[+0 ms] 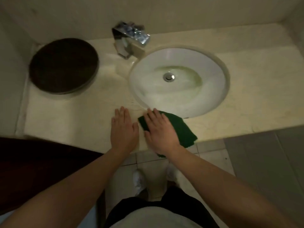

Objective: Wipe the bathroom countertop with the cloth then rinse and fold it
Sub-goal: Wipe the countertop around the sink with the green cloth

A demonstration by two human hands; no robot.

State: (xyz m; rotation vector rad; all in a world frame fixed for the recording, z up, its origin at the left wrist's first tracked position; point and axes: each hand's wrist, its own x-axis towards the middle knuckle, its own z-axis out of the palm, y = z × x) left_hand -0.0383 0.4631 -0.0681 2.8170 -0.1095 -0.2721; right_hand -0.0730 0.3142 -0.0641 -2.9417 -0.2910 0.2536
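Observation:
A dark green cloth (pixel 182 129) lies flat on the cream countertop (pixel 74 119), at its front edge just below the sink. My right hand (pixel 160 130) presses down on the cloth's left part with straight fingers. A corner of the cloth hangs over the front edge under my wrist. My left hand (pixel 124 129) rests flat on the bare countertop right beside it, fingers straight, holding nothing.
A white oval sink (pixel 204 102) with a metal drain (pixel 169 77) is set in the countertop. A chrome faucet (pixel 130 40) stands behind it. A dark round lid or tray (pixel 64 65) sits at the back left. Tiled floor lies below.

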